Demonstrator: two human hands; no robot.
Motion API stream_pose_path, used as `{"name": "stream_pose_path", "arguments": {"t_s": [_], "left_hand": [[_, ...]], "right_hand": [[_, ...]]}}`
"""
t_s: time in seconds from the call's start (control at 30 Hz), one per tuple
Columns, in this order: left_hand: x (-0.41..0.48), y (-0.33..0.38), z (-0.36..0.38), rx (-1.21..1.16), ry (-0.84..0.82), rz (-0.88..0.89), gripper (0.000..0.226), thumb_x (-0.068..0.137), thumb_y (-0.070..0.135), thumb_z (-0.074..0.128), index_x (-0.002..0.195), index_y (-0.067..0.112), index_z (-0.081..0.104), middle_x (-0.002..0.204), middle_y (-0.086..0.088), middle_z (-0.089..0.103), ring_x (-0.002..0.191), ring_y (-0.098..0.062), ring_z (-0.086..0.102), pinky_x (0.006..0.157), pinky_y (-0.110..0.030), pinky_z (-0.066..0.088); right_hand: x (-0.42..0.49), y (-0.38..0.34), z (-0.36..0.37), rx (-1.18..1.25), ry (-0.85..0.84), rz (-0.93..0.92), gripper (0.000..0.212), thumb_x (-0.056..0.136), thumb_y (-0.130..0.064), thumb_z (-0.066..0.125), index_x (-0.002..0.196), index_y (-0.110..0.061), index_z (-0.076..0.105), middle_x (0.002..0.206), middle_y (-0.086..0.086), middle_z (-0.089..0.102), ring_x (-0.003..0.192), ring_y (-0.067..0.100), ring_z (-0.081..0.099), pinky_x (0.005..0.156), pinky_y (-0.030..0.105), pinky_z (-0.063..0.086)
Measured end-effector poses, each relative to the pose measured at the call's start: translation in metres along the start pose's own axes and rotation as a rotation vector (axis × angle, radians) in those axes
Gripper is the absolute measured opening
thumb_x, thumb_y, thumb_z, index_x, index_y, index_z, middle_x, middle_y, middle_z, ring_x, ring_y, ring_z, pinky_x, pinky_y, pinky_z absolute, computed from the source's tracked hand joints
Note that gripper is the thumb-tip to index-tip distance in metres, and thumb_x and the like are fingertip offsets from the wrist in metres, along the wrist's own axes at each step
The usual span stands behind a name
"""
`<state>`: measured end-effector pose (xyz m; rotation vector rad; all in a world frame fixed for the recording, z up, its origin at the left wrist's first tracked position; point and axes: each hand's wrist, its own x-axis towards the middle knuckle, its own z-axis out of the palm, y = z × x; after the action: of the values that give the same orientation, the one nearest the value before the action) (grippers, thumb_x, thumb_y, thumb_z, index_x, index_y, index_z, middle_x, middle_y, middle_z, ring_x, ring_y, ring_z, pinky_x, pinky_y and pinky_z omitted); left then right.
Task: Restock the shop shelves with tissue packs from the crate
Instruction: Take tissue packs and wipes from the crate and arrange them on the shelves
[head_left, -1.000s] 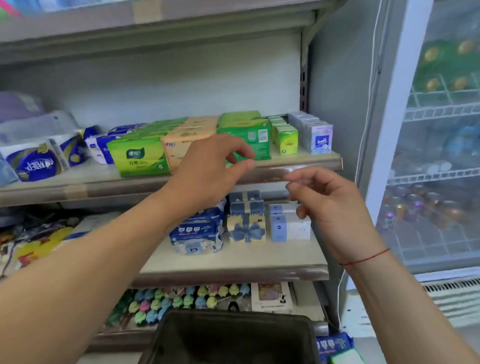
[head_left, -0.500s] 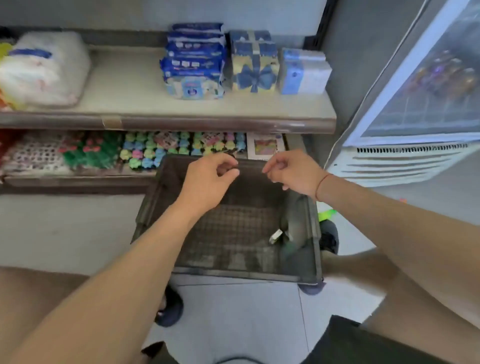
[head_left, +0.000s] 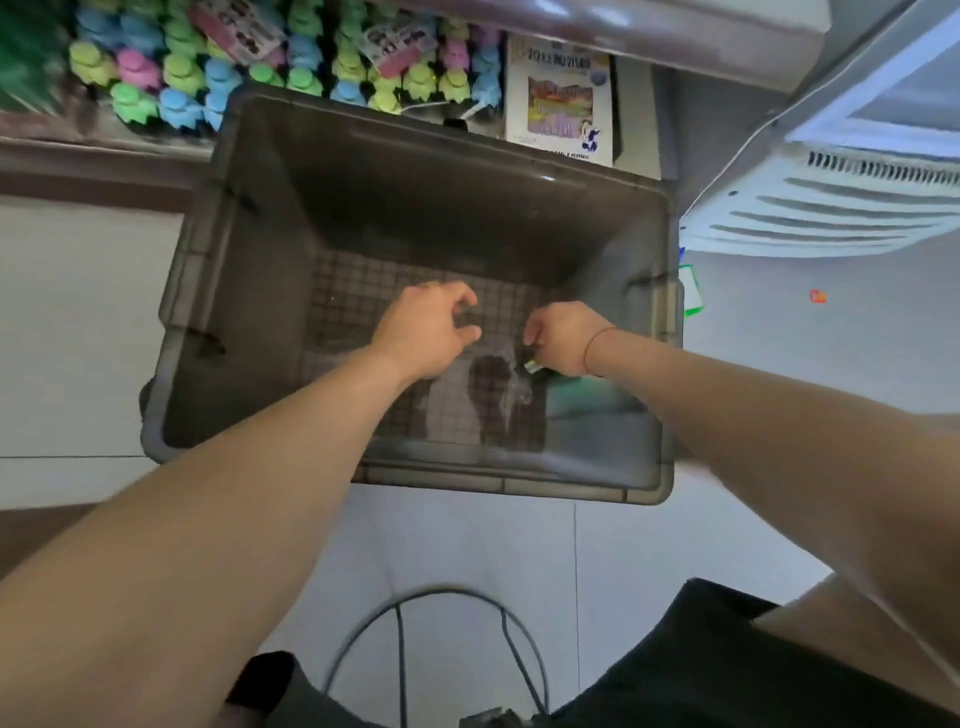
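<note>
Crate (head_left: 415, 208) open on top (its walls block the sides).

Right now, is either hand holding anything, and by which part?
Left hand: nothing. Right hand curls over the end of the green pack; grip cannot be told.

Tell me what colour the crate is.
The crate is dark grey, with a grid-patterned floor. It shows best in the head view.

Pale tile floor (head_left: 78, 338), perhaps fridge grille (head_left: 857, 208)
</note>
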<state>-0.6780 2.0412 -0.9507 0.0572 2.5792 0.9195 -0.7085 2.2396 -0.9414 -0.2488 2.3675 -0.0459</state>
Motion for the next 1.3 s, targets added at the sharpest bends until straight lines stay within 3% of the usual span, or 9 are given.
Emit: {"name": "stream_pose_path", "arguments": {"t_s": [0.13, 0.27, 0.53, 0.63, 0.77, 0.87, 0.97, 1.17, 1.3], "left_hand": [[0.024, -0.010, 0.035, 0.005, -0.084, -0.005, 0.040, 0.089, 0.038, 0.074, 0.126, 0.025, 0.065, 0.122, -0.002, 0.066, 0.108, -0.022, 0.064, 0.095, -0.041, 0.054], [0.048, -0.020, 0.070, 0.009, -0.161, -0.013, 0.043, 0.091, 0.036, 0.073, 0.132, 0.025, 0.062, 0.129, -0.003, 0.064, 0.114, -0.024, 0.064, 0.096, -0.044, 0.054], [0.075, -0.049, 0.093, -0.013, -0.222, -0.072, 0.043, 0.091, 0.036, 0.072, 0.131, 0.028, 0.060, 0.123, -0.003, 0.061, 0.111, -0.024, 0.059, 0.091, -0.037, 0.052], [0.079, -0.051, 0.089, -0.016, -0.210, -0.073, 0.045, 0.091, 0.035, 0.072, 0.134, 0.028, 0.059, 0.131, -0.004, 0.060, 0.115, -0.024, 0.059, 0.095, -0.039, 0.053], [0.075, -0.045, 0.077, 0.015, -0.186, -0.100, 0.048, 0.092, 0.033, 0.071, 0.137, 0.032, 0.055, 0.137, -0.003, 0.058, 0.121, -0.026, 0.058, 0.101, -0.043, 0.052], [0.064, -0.039, 0.065, 0.032, -0.176, -0.084, 0.051, 0.091, 0.030, 0.072, 0.139, 0.030, 0.054, 0.141, -0.005, 0.055, 0.131, -0.029, 0.051, 0.106, -0.039, 0.044], [0.050, -0.030, 0.048, 0.007, -0.141, -0.075, 0.057, 0.089, 0.032, 0.075, 0.141, 0.024, 0.054, 0.140, -0.010, 0.056, 0.130, -0.030, 0.053, 0.106, -0.034, 0.042], [0.003, 0.012, 0.003, -0.199, 0.086, 0.011, 0.023, 0.089, 0.031, 0.076, 0.108, 0.020, 0.071, 0.100, 0.000, 0.075, 0.095, -0.019, 0.070, 0.089, -0.035, 0.052], [-0.026, 0.067, -0.056, -0.224, 0.179, 0.117, 0.014, 0.089, 0.030, 0.076, 0.102, 0.029, 0.071, 0.095, 0.009, 0.066, 0.082, -0.006, 0.064, 0.076, -0.023, 0.049]], "right_hand": [[0.036, 0.002, 0.035, -0.217, -0.081, -0.013, 0.033, 0.087, -0.023, 0.066, 0.119, -0.015, 0.070, 0.125, 0.012, 0.068, 0.125, 0.032, 0.059, 0.104, 0.033, 0.045], [0.068, 0.013, 0.057, -0.298, -0.095, 0.027, 0.046, 0.093, -0.022, 0.062, 0.139, -0.019, 0.054, 0.141, 0.008, 0.050, 0.137, 0.032, 0.036, 0.103, 0.043, 0.045], [0.104, 0.025, 0.084, -0.481, -0.159, 0.019, 0.038, 0.098, -0.032, 0.056, 0.133, -0.016, 0.059, 0.135, 0.008, 0.060, 0.130, 0.034, 0.049, 0.099, 0.041, 0.044], [0.109, 0.020, 0.078, -0.373, -0.134, 0.026, 0.032, 0.096, -0.018, 0.057, 0.128, -0.016, 0.063, 0.130, 0.010, 0.064, 0.124, 0.034, 0.057, 0.096, 0.042, 0.049], [0.105, 0.011, 0.056, -0.133, -0.099, 0.013, 0.047, 0.087, -0.001, 0.065, 0.130, -0.016, 0.057, 0.135, 0.018, 0.049, 0.111, 0.042, 0.064, 0.093, 0.044, 0.056], [0.094, 0.009, 0.039, 0.027, 0.014, -0.001, 0.043, 0.082, -0.004, 0.070, 0.121, -0.017, 0.058, 0.126, 0.017, 0.051, 0.105, 0.039, 0.064, 0.092, 0.036, 0.052], [0.072, 0.006, 0.016, 0.213, 0.103, -0.030, 0.028, 0.082, -0.012, 0.072, 0.106, -0.015, 0.058, 0.104, 0.009, 0.063, 0.096, 0.031, 0.062, 0.078, 0.029, 0.047], [-0.009, -0.007, -0.034, 0.495, 0.170, -0.149, 0.029, 0.078, -0.002, 0.076, 0.092, -0.017, 0.056, 0.079, 0.005, 0.063, 0.067, 0.020, 0.064, 0.064, 0.036, 0.059], [-0.067, -0.008, -0.088, 0.627, 0.193, -0.203, 0.031, 0.082, -0.001, 0.078, 0.097, -0.011, 0.053, 0.097, 0.007, 0.065, 0.081, 0.019, 0.072, 0.073, 0.037, 0.064]]}}
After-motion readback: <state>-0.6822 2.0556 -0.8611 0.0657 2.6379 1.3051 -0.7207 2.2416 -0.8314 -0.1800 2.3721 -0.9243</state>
